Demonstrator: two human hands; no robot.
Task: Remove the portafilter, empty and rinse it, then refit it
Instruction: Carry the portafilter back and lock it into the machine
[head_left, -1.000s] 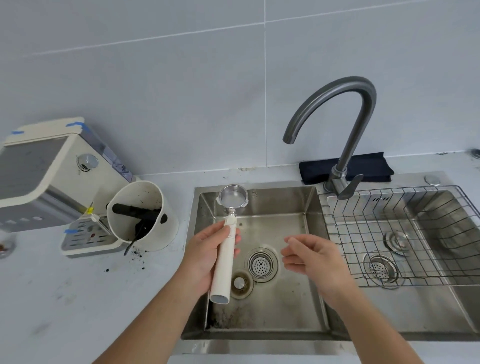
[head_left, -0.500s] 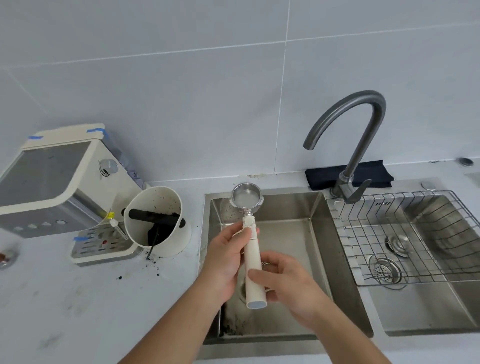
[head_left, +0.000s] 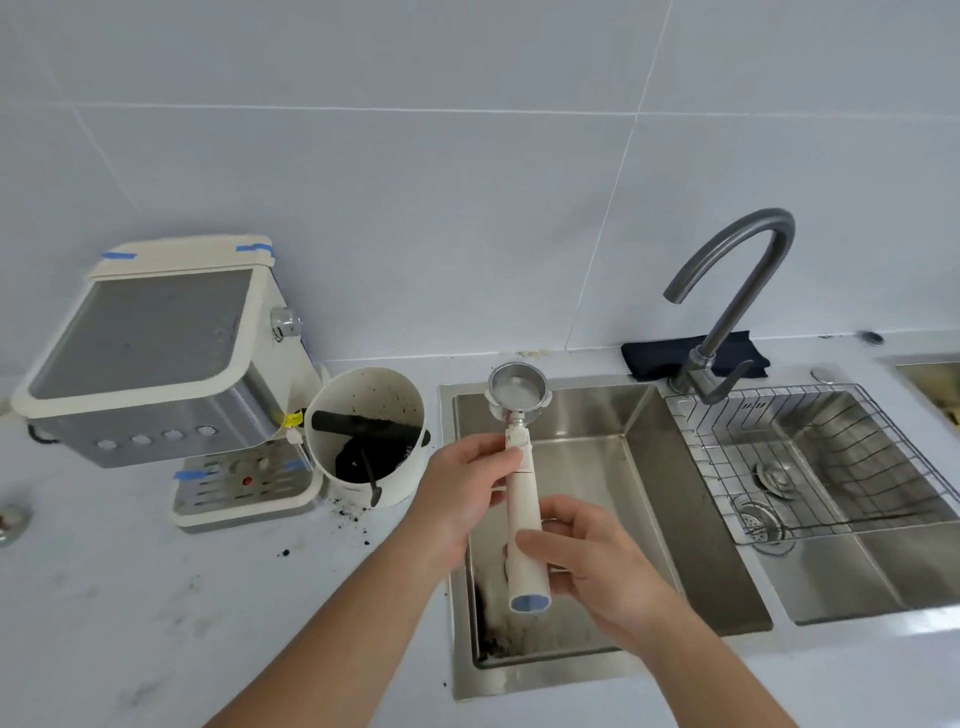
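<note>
Cream-handled portafilter with steel basket (head_left: 521, 470) held level over the left steel sink basin (head_left: 613, 415), left hand (head_left: 467, 491) clasping the upper handle, right hand (head_left: 587, 561) wrapping its end; rigid, likely head-heavy, possibly wet, so grip the handle.

Showing brushed steel on sink (head_left: 644, 426); gleaming polished metal on portafilter (head_left: 518, 387) basket, matt cream plastic on handle; glossy tiles (head_left: 363, 218); dark cloth (head_left: 654, 353).
</note>
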